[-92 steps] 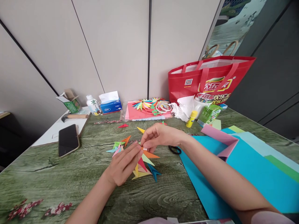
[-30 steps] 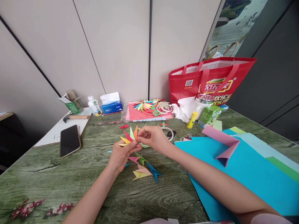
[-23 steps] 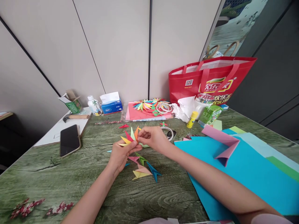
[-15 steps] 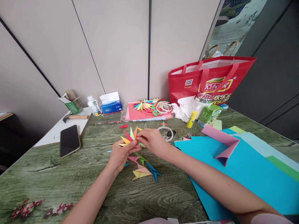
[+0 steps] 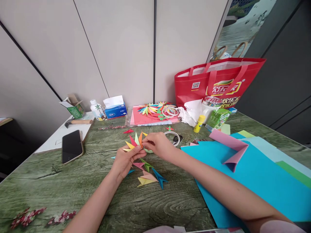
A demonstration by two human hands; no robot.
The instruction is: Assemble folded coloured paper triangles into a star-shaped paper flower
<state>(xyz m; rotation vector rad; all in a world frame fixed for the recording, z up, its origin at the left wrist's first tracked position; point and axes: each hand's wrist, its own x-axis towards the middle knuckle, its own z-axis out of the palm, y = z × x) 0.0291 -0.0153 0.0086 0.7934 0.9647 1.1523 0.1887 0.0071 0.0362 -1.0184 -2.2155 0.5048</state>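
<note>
Between my hands is a fan of folded paper points (image 5: pixel 132 140) in yellow, red, pale green and orange. My left hand (image 5: pixel 124 158) grips its lower end, thumb on top. The fingertips of my right hand (image 5: pixel 159 144) pinch the orange point at the fan's right side; the exact contact is partly hidden by the fingers. Below my hands lie loose folded pieces: a blue one (image 5: pixel 160 178), a yellow one (image 5: pixel 146 181), a green one (image 5: pixel 147 165) and a pink one (image 5: pixel 139 165). A small red folded piece (image 5: pixel 128 131) rests beyond the fan.
At right, blue paper sheets (image 5: pixel 228 187) carry a folded pink strip (image 5: pixel 229 145). Behind stand a glue stick (image 5: pixel 199 124), green box (image 5: pixel 218 118), red bag (image 5: pixel 194 94) and tape roll (image 5: pixel 178 139). At left are a phone (image 5: pixel 72 146), hammer (image 5: pixel 79 122) and tissue box (image 5: pixel 116 110).
Both hands keep nearly the same hold on the paper fan. My right hand's knuckles have risen very slightly, and the whole view has shifted a little.
</note>
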